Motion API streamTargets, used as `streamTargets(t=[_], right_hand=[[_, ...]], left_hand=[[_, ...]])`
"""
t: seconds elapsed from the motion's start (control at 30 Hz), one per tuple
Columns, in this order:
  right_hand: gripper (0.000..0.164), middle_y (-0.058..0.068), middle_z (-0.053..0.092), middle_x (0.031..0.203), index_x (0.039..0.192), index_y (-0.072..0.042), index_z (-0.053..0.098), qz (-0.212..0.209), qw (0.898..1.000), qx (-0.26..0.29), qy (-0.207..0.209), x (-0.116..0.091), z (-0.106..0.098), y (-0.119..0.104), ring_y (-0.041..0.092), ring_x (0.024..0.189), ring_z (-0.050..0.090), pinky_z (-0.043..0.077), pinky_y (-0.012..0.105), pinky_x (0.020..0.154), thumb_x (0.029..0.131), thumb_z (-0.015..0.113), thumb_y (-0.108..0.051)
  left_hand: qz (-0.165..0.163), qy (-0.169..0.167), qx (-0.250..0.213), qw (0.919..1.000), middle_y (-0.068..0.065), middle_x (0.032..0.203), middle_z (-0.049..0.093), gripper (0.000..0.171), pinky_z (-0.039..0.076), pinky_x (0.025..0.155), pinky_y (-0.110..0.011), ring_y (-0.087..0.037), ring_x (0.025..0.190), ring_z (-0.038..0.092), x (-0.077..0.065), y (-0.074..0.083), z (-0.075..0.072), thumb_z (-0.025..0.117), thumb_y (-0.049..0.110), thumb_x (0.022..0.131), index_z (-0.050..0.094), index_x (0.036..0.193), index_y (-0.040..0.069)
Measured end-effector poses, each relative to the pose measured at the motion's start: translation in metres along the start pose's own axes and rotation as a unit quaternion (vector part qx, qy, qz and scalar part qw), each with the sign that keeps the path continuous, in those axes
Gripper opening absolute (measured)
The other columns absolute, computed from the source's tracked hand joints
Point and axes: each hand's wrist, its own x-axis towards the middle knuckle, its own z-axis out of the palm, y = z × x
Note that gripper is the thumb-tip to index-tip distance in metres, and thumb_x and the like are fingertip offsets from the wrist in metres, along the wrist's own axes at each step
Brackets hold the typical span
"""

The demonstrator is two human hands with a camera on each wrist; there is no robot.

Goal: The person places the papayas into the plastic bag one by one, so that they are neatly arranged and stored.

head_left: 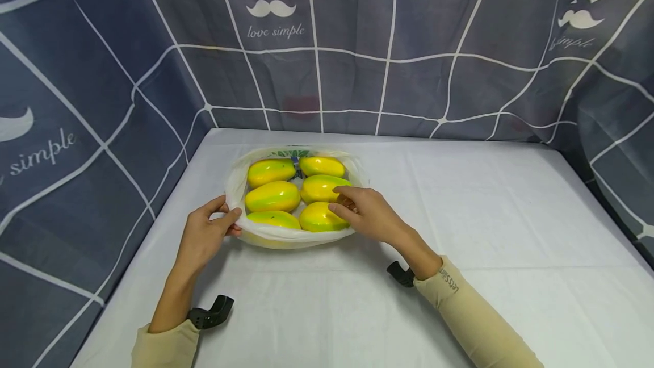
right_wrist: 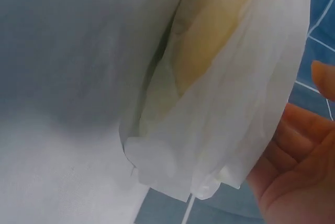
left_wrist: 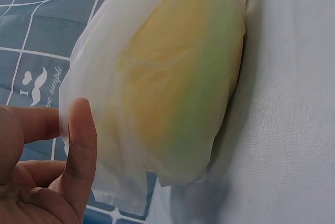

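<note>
A white plastic bag (head_left: 286, 236) lies on the table with its mouth spread wide. Inside it, several yellow-green mangoes (head_left: 272, 196) sit in two columns, their shine showing in the head view. My left hand (head_left: 206, 231) pinches the bag's left rim between thumb and fingers. At the bag's right side, my right hand (head_left: 375, 214) reaches over the rim, with its thumb and index finger spread near two right-hand mangoes (head_left: 321, 217). In the right wrist view that hand's thumb stands away from the bag, and the fingertips are hidden behind the plastic.
A white cloth covers the table (head_left: 485, 214). Dark grey curtains (head_left: 352, 84) with white lines hang behind it and at both sides. Black wrist mounts (head_left: 212, 312) stick out at both of the person's cuffs. A green and blue print shows inside the bag's far wall.
</note>
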Motion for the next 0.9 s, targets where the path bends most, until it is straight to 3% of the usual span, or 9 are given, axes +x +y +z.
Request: streamTargets(t=[0.37,0.43,0.6,0.77,0.9], right_hand=[[0.06,0.015,0.066,0.12,0.138,0.003,0.053,0.014,0.995,-0.09,-0.047,-0.0036,-0.0005,0.0012,0.027,0.105,0.065,0.052,0.043,0.093,0.098,0.061,-0.041],[0.06,0.009,0.068,0.106,0.137,0.002,0.054,0.012,0.993,-0.102,-0.051,-0.0036,0.0001,0.0003,0.022,0.094,0.064,0.053,0.04,0.087,0.097,0.061,-0.043],[0.041,-0.004,0.057,0.079,0.121,-0.005,0.066,-0.006,0.991,-0.126,-0.052,-0.0036,0.002,-0.0015,0.015,0.071,0.049,0.045,0.033,0.067,0.095,0.067,-0.037],[0.03,-0.003,0.065,0.091,0.113,-0.01,0.07,-0.019,0.989,-0.138,-0.049,-0.0032,0.0039,-0.0023,0.013,0.074,0.051,0.045,0.032,0.067,0.094,0.068,-0.034],[0.03,-0.003,0.064,0.088,0.112,-0.01,0.071,-0.018,0.989,-0.141,-0.048,-0.0023,0.0053,-0.0036,0.014,0.074,0.051,0.045,0.033,0.067,0.095,0.068,-0.034]], left_hand=[[0.001,-0.003,-0.003,1.0,-0.022,0.12,0.05,0.056,0.056,0.07,-0.02,-0.01,0.07,0.067,0.0004,0.0008,0.001,0.06,0.019,0.1,0.04,0.144,-0.008],[0.001,-0.003,-0.004,1.0,-0.022,0.12,0.05,0.055,0.056,0.07,-0.019,-0.01,0.07,0.067,0.0006,0.0007,0.0011,0.06,0.019,0.1,0.041,0.144,-0.008],[-0.001,-0.003,-0.008,1.0,-0.023,0.12,0.049,0.055,0.056,0.07,-0.02,-0.009,0.07,0.067,0.0006,0.0004,0.0014,0.06,0.018,0.1,0.041,0.143,-0.009],[0.004,-0.001,-0.011,0.9999,-0.023,0.119,0.049,0.055,0.057,0.069,-0.02,-0.01,0.069,0.067,0.0005,0.0004,0.0018,0.061,0.017,0.1,0.041,0.144,-0.009],[0.006,0.002,-0.013,0.9999,-0.022,0.118,0.049,0.055,0.057,0.069,-0.021,-0.009,0.069,0.067,0.0005,-0.0004,0.0014,0.061,0.017,0.1,0.041,0.144,-0.009]])
